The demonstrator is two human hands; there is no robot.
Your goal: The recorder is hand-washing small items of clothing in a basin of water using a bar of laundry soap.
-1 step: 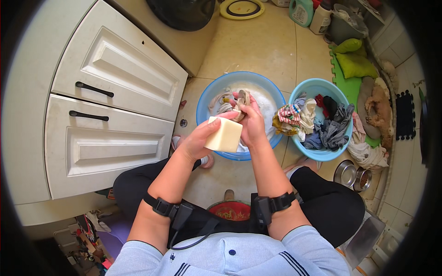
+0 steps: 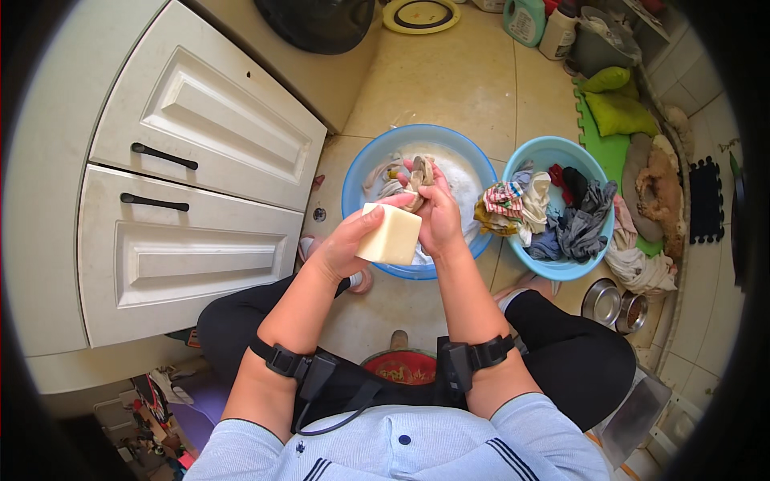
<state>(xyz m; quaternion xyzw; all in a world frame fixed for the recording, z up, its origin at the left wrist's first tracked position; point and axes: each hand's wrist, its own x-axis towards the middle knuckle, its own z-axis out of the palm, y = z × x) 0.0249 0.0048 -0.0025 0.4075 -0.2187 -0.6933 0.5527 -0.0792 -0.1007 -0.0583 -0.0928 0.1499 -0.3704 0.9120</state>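
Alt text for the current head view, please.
The left hand holds a cream block beside the right hand, which grips a bunched cloth above a blue basin. To the right, a light-blue tub holds heaped clothes, some hanging over its rim.

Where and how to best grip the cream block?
Probably pinch the upper-left corner, coming from the left: the cream block is boxy and flat-faced, and the right hand sits by its right side. The left hand holds that corner.
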